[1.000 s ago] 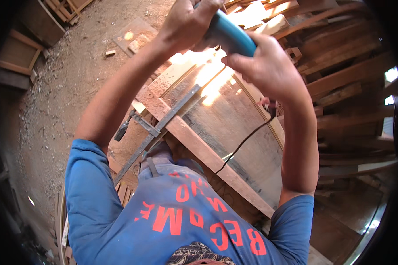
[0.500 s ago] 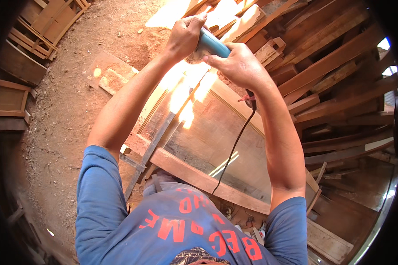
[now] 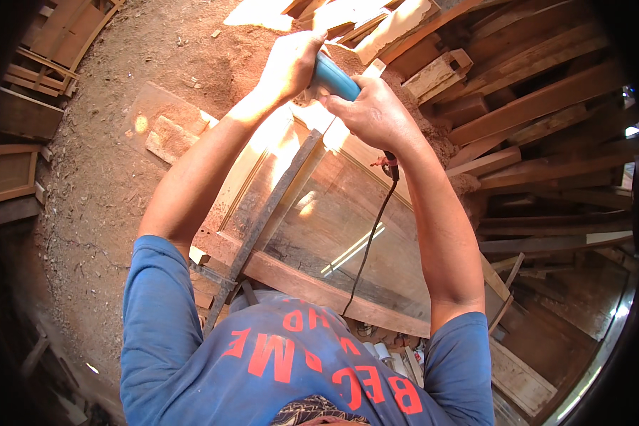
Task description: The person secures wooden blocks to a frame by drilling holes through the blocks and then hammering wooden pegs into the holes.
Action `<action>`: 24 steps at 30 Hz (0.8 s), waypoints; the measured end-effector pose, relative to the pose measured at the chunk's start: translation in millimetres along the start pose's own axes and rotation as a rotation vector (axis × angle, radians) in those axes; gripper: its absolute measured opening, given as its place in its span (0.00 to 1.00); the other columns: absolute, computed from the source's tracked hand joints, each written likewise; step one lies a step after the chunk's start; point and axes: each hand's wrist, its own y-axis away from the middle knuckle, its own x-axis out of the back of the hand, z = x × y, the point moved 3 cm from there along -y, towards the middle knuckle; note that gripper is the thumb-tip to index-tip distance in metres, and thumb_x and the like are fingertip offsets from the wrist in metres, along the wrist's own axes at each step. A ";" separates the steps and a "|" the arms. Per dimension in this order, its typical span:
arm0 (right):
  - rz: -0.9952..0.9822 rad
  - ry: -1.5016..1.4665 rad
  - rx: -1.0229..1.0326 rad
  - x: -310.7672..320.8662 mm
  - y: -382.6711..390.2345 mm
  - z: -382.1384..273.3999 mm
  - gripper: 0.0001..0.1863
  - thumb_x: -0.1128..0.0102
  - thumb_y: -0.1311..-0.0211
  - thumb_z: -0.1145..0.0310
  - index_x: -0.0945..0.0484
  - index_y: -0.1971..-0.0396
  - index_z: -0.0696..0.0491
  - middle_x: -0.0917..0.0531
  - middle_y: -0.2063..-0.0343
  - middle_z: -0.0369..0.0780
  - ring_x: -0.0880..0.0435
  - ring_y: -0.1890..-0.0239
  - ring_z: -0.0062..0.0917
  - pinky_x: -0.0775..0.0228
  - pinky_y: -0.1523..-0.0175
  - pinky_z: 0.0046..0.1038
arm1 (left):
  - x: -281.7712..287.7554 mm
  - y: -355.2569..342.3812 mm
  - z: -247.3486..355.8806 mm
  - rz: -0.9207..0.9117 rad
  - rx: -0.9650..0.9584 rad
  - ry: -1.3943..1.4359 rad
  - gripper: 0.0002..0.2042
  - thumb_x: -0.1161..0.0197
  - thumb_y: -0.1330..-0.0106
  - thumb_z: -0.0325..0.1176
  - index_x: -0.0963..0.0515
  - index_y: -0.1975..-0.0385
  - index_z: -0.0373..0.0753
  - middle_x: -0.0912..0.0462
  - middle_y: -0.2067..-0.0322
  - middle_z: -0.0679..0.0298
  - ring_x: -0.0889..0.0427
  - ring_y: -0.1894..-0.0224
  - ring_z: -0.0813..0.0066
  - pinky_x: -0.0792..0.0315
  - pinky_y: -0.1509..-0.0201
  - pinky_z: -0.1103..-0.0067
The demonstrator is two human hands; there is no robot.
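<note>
The working end of the blue, rounded-barrel power tool (image 3: 337, 78) is hard to make out, lost behind the person's left hand (image 3: 290, 67) and in bright glare; most of that hand's fingers are hidden too. The thin black cord (image 3: 373, 233) passes out of sight near the shirt. Dark rough-sawn wooden boards (image 3: 539, 106) on the right are cut off by the rim, too shadowed to count. There is one tool, one cord and one long grey metal bar (image 3: 275, 204) lying across one brown wooden framed panel (image 3: 337, 192). The tool sits between the two hands, over the panel's far end: the left grasps its front, the right hand (image 3: 378, 113) wraps its rear.
</note>
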 end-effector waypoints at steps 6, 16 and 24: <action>-0.002 0.001 -0.018 -1.0 -3.0 -1.0 0.27 0.34 0.38 0.57 0.18 0.49 0.65 0.13 0.70 0.47 0.11 0.66 0.29 0.20 0.58 0.36 | 1.0 -2.4 -2.5 -0.021 -0.030 0.006 0.22 0.49 0.23 0.46 0.20 0.70 0.31 0.19 0.76 0.52 0.18 0.71 0.57 0.25 0.59 0.67; -0.068 0.097 -0.026 3.9 -7.2 -12.1 0.25 0.34 0.40 0.58 0.16 0.53 0.66 0.12 0.69 0.50 0.11 0.65 0.32 0.20 0.58 0.37 | 3.5 -1.4 -10.6 -0.039 -0.070 -0.033 0.21 0.49 0.22 0.46 0.19 0.66 0.32 0.18 0.74 0.53 0.16 0.68 0.57 0.24 0.59 0.68; -0.058 0.227 -0.010 3.8 -22.2 -13.4 0.24 0.35 0.42 0.59 0.17 0.59 0.68 0.14 0.72 0.50 0.13 0.69 0.32 0.21 0.61 0.37 | 10.9 0.2 -23.4 -0.116 -0.117 0.033 0.16 0.51 0.22 0.42 0.22 0.61 0.35 0.20 0.72 0.58 0.19 0.71 0.68 0.25 0.66 0.73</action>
